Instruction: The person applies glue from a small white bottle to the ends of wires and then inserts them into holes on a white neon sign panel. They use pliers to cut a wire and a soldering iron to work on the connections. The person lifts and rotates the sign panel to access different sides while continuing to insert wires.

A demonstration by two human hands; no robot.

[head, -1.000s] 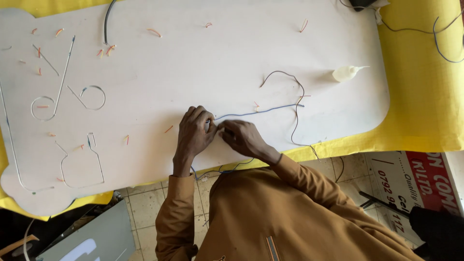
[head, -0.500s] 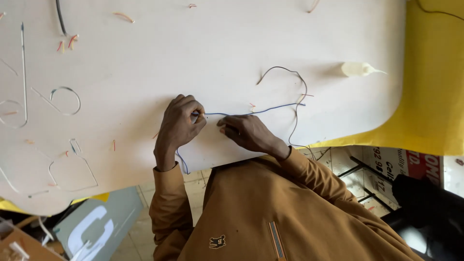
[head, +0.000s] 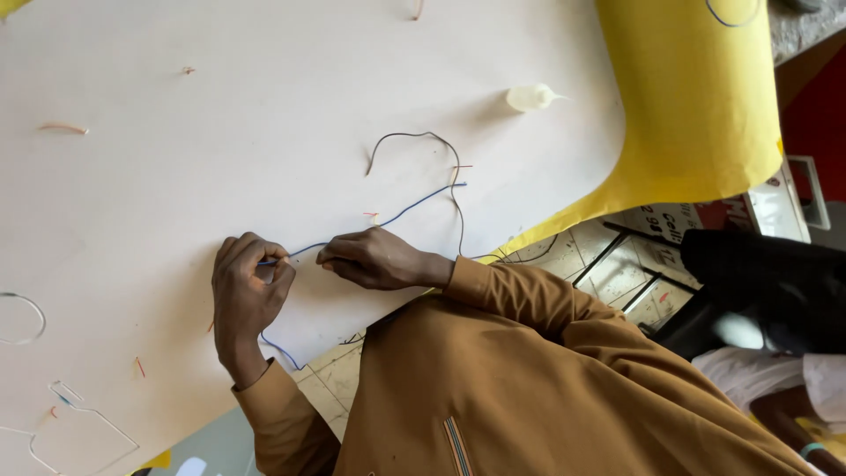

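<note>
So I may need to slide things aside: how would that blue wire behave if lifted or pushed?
The blue wire is thin and runs in loose curves between the left hand and right hand, so it probably bends easily yet keeps some shape. It looks light, likely to slide on the smooth white board. Lifted at one end, the rest would probably droop.

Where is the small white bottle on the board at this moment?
In the head view, the small white bottle lies on its side on the white board, upper right, near the yellow sheet and apart from both hands, beyond the grey wire.
</note>
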